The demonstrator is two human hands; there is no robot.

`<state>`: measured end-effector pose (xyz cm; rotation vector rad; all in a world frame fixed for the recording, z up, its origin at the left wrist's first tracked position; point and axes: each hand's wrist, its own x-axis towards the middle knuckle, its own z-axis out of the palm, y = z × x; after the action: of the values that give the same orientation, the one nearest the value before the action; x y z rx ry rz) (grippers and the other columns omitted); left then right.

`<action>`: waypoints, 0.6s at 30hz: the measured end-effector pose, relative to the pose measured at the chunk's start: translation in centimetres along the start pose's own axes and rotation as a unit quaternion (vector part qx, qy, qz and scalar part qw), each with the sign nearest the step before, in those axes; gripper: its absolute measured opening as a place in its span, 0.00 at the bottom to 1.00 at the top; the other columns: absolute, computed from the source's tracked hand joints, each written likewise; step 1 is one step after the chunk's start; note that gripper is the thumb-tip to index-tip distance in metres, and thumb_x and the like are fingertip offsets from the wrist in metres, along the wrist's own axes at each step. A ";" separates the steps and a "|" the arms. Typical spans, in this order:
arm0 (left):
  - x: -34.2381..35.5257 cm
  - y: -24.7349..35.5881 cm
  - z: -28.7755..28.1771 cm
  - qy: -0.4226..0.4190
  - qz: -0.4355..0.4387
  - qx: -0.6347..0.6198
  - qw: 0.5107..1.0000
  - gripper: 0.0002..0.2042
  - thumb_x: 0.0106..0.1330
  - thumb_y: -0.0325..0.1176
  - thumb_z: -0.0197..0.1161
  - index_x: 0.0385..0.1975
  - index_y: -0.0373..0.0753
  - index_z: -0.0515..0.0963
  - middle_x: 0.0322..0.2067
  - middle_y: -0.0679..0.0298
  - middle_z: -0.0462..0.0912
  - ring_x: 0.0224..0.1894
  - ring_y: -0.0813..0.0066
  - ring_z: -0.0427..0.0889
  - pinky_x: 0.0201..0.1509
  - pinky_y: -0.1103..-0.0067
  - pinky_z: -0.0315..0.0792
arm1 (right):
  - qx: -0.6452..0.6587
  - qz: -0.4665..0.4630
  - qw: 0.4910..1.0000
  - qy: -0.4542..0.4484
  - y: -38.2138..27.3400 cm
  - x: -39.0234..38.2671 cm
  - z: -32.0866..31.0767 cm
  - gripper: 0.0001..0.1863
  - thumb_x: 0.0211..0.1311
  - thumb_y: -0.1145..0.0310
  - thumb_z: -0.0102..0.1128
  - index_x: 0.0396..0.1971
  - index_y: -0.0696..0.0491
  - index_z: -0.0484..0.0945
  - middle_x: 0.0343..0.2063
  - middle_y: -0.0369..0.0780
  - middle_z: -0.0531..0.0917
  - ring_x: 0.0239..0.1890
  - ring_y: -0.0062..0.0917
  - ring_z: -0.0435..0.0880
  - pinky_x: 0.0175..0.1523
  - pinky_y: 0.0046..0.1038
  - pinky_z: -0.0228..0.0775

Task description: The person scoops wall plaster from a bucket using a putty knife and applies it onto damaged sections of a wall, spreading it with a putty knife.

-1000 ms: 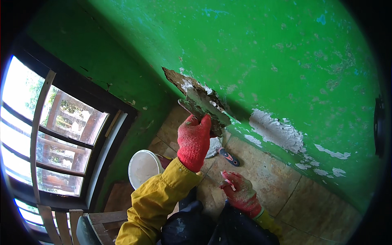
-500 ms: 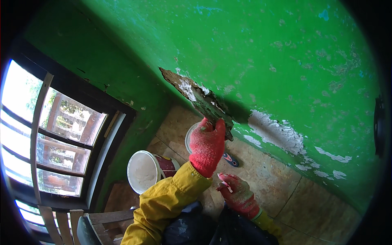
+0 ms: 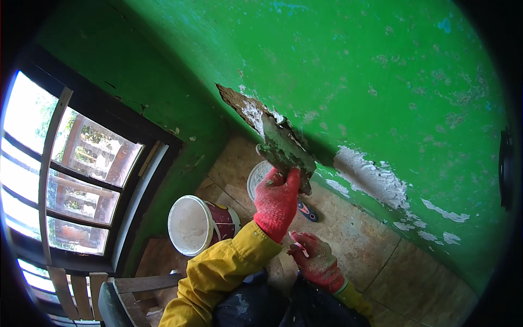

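My left hand [image 3: 277, 204], in a red glove dusted with grit, is closed on a flat grey-green mottled piece [image 3: 284, 151] that looks like plaster. This piece is up against the damaged patch [image 3: 245, 109] of the green wall, where brown and white layers show. My fingers hide part of its lower end. Lower down, in front of my dark-clothed legs, my right hand [image 3: 318, 261] is curled in a similar dirty red glove. A pale sliver shows between its fingers; I cannot tell whether it is a held thing.
A white-rimmed bucket [image 3: 190, 226] stands left of my left forearm, and a second round container [image 3: 256, 180] lies partly behind my left hand. Near the wall sits a dark blue slipper [image 3: 307, 211]. A barred window [image 3: 81, 180] and a wooden chair [image 3: 147, 284] are at left.
The piece in my left hand has turned so more of its flat, mottled face shows. My left hand has shifted slightly lower; my right hand is almost unmoved.
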<state>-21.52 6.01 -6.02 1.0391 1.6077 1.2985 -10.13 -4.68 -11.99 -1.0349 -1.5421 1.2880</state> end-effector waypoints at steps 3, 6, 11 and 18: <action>-0.2 -1.4 -1.0 0.013 -0.032 -0.059 0.998 0.13 0.62 0.33 0.59 0.45 0.35 0.76 0.31 0.66 0.83 0.30 0.84 0.78 0.34 0.83 0.70 | -0.016 0.027 0.999 -0.016 -0.2 -0.2 -0.3 0.16 0.56 0.76 0.56 0.47 0.58 0.74 0.40 0.48 0.79 0.34 0.30 0.85 0.39 0.27 0.76; -0.1 -2.3 -1.7 0.013 -0.055 -0.120 0.991 0.13 0.63 0.31 0.59 0.46 0.35 0.76 0.35 0.64 0.83 0.31 0.81 0.79 0.36 0.83 0.73 | 0.003 0.072 0.997 -0.014 -0.3 -0.6 -0.4 0.17 0.56 0.76 0.55 0.48 0.59 0.74 0.42 0.50 0.79 0.35 0.32 0.85 0.40 0.27 0.76; 1.0 -4.9 -3.7 -0.028 -0.109 -0.295 0.949 0.13 0.64 0.25 0.55 0.49 0.35 0.71 0.42 0.59 0.79 0.39 0.66 0.81 0.41 0.71 0.79 | -0.008 0.078 0.997 -0.023 -0.6 -0.7 -0.9 0.17 0.54 0.77 0.56 0.47 0.60 0.74 0.42 0.50 0.78 0.35 0.33 0.85 0.39 0.27 0.76; -0.3 -6.3 -6.0 -0.068 -0.183 -0.379 0.905 0.14 0.66 0.26 0.52 0.51 0.36 0.69 0.46 0.57 0.78 0.45 0.61 0.80 0.46 0.66 0.77 | -0.024 0.093 0.995 -0.008 2.4 -1.9 -1.0 0.17 0.53 0.79 0.55 0.45 0.61 0.75 0.41 0.50 0.78 0.34 0.34 0.83 0.38 0.29 0.75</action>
<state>-27.71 2.97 -11.30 0.3131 0.9706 1.3697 -8.43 -5.85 -14.42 -1.2263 -1.5244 1.3944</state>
